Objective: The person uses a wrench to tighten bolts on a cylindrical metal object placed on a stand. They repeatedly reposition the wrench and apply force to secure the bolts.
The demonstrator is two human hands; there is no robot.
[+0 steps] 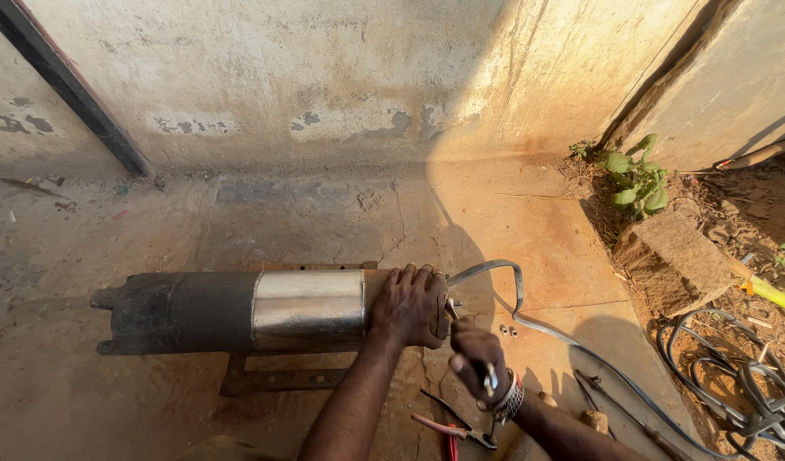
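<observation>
A long cylindrical pump motor (pixel 239 311), black at one end and bare steel in the middle, lies on its side on the concrete floor. My left hand (pixel 407 306) grips over its right end. My right hand (pixel 478 357) is at that end face, fingers pinched on a small metal tool or fastener; which one I cannot tell. A flat grey cable (pixel 505 282) loops out of the motor's end and runs off to the right.
Pliers with red handles (pixel 451 427) lie on the floor below my arms, and two small nuts (pixel 508 329) sit near the cable. A stone block (pixel 670 260), a plant (pixel 636 179) and coiled cables (pixel 743 384) are at the right. A metal bracket (pixel 273 380) lies under the motor.
</observation>
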